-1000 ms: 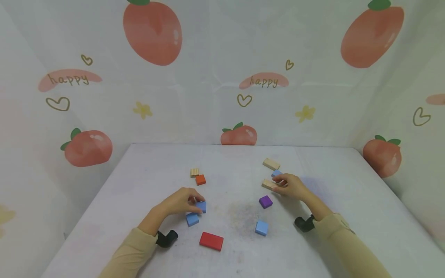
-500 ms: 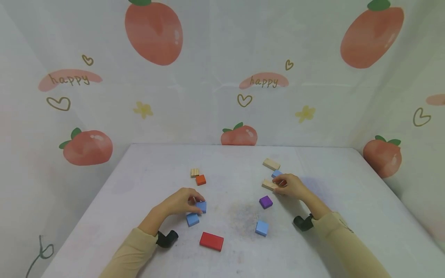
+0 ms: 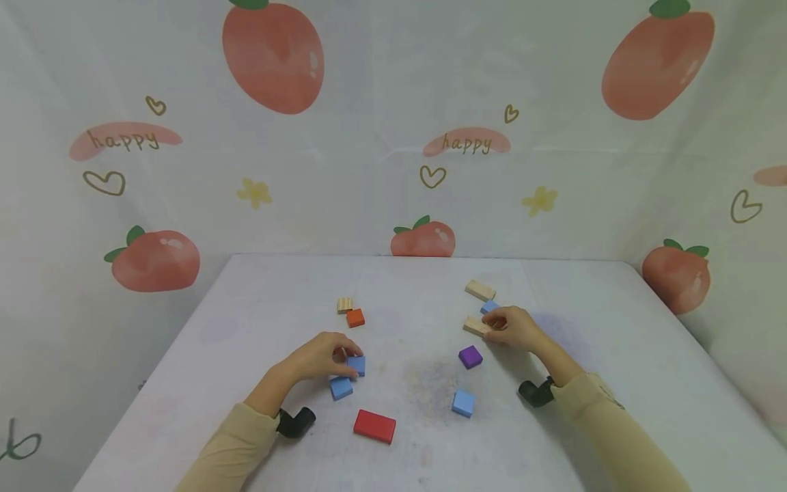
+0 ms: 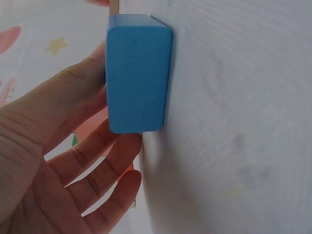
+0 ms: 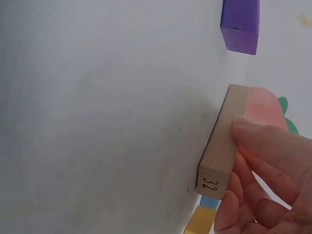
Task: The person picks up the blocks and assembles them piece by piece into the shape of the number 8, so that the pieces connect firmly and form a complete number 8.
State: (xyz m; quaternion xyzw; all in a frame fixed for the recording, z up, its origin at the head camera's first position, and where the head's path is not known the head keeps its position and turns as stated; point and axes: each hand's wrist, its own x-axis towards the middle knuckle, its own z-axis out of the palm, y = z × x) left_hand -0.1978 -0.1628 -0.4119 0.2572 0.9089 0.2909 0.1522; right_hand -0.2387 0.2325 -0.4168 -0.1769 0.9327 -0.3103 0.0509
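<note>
My left hand [image 3: 321,356] pinches a blue block [image 3: 357,365] between thumb and fingers on the left of the white table. Just in front of it lies another blue block [image 3: 341,388]; in the left wrist view this nearer block [image 4: 137,80] hides the fingertips of the left hand [image 4: 63,131]. On the right, my right hand [image 3: 515,329] grips a plain wooden block [image 3: 475,326]. In the right wrist view the thumb of the right hand [image 5: 273,165] presses the side of this wooden block [image 5: 223,136], whose end bears the number 32.
Behind the right hand are a blue block [image 3: 489,307] and another wooden block [image 3: 479,290]. Nearer lie a purple block [image 3: 470,357], a light blue block [image 3: 463,403] and a red block [image 3: 374,426]. An orange block [image 3: 355,318] touches a ridged wooden piece [image 3: 345,305] further back.
Both hands and all the blocks stay where they were. A dark looped line at the far left has come into view and shifted left.
</note>
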